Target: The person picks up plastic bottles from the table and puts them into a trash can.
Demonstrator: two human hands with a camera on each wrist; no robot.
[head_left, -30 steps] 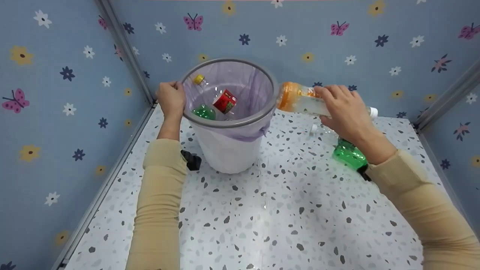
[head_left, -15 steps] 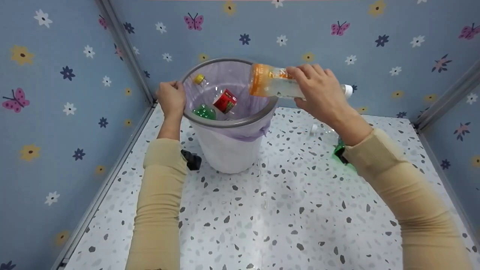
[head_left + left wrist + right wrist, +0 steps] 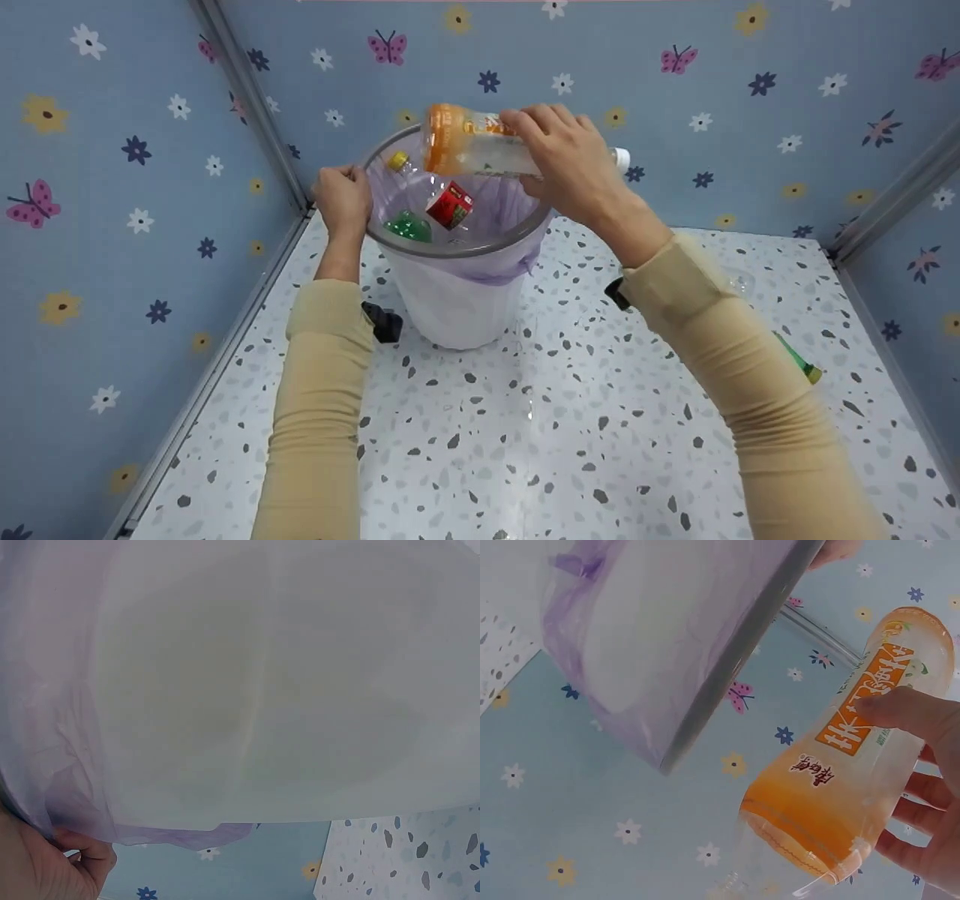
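Your right hand (image 3: 570, 161) encircles one orange-labelled bottle (image 3: 476, 142) above one bin (image 3: 459, 300); left hand (image 3: 343, 199) grips its rim (image 3: 459, 250). Inside: one yellow cap (image 3: 398, 160), red label (image 3: 452, 204), green bottle (image 3: 409, 225). Your sleeve (image 3: 757, 397) partly hides two bottles (image 3: 802, 361) right of it.

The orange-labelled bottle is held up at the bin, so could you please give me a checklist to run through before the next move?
1. Grip on the bottle: ok; the right hand holds the orange-labelled bottle.
2. Clearance: ok; the right wrist view shows the bottle apart from the grey rim.
3. Whole bottle over the opening: not ok; in the head view its white cap appears beyond the rim.
4. Bin held: ok; the left hand grips its lined edge.
5. Lining: ok; the purple liner is folded over the rim.
6. Bottle empty: cannot tell.
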